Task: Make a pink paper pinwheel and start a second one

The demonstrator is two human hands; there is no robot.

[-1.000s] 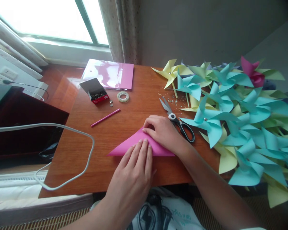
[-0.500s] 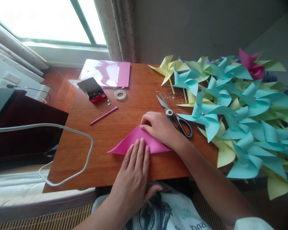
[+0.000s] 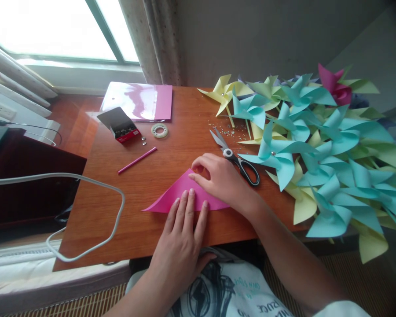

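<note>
A pink sheet of paper (image 3: 170,197), folded into a triangle, lies near the front edge of the wooden table (image 3: 119,211). My left hand (image 3: 181,237) lies flat with its fingers stretched out, fingertips pressing on the paper's lower edge. My right hand (image 3: 221,178) rests on the triangle's top corner, fingers curled and pressing down on the fold. Black-handled scissors (image 3: 236,158) lie just right of my right hand.
A large heap of blue, yellow, green and pink paper pinwheels (image 3: 317,145) covers the table's right side. At the back left lie a pink folder (image 3: 138,100), an open box of pins (image 3: 120,125), a tape roll (image 3: 159,130) and a pink straw (image 3: 137,160). A white cable (image 3: 86,185) loops at left.
My left hand has slid slightly back toward me along the paper. The paper's left flap lifts a little. The camera view has shifted a bit.
</note>
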